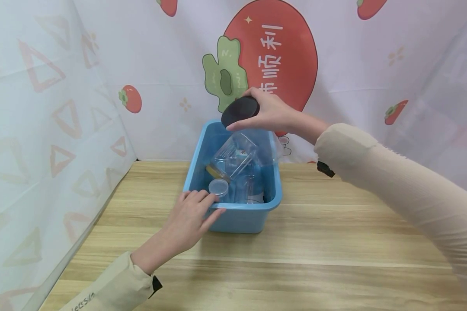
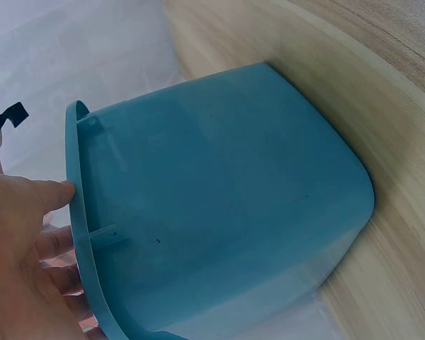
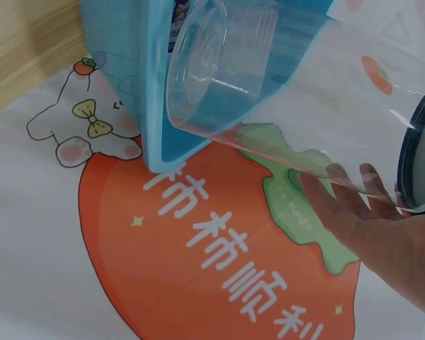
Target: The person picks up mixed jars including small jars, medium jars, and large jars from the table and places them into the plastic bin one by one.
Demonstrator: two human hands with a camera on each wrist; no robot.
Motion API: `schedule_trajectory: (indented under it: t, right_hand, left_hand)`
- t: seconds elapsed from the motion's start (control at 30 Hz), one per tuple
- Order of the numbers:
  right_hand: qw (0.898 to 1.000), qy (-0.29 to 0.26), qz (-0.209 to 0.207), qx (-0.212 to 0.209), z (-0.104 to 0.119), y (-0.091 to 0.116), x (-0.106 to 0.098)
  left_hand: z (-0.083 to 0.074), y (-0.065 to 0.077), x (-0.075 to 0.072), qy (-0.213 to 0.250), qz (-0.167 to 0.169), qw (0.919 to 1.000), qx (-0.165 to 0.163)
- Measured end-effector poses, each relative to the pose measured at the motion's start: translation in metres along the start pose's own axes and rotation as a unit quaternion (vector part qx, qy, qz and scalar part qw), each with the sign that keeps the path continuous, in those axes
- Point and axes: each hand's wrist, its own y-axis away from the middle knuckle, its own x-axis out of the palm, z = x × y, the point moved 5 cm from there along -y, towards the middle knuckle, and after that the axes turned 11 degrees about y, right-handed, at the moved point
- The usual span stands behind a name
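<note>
A blue plastic bin [image 1: 239, 221] stands on the table, and my left hand [image 1: 188, 216] grips the left part of its near rim. In the left wrist view the thumb is on the outer side and the fingers [image 2: 55, 243] go behind the rim. Above the bin's far end, my right hand [image 1: 274, 110] holds a clear plastic jar [image 3: 319, 92] near its black lid [image 1: 239, 111]. The jar is tilted, with its clear bottom end over the bin. Inside the bin lie several clear containers, among them a small round one [image 1: 219, 187] close to my left fingers.
The bin rests on a light wood-grain table [image 1: 334, 242]. A white cloth backdrop [image 1: 171, 129] printed with fruit hangs right behind it. To the left hangs another white cloth [image 1: 39, 142] with triangle prints along the table's edge.
</note>
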Motion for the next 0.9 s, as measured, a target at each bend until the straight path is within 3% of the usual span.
schedule_trajectory:
  t: [0.6,0.9]
  right_hand:
    - [0.999,-0.027,0.028,-0.012,0.013,-0.007,0.026]
    - [0.999,-0.015,0.036,-0.020,0.014,-0.009,0.038]
  left_hand:
    - [0.001,0.000,0.001,0.003,0.000,1.0000,-0.003]
    - [0.001,-0.001,0.001,0.005,0.009,0.9999,-0.012]
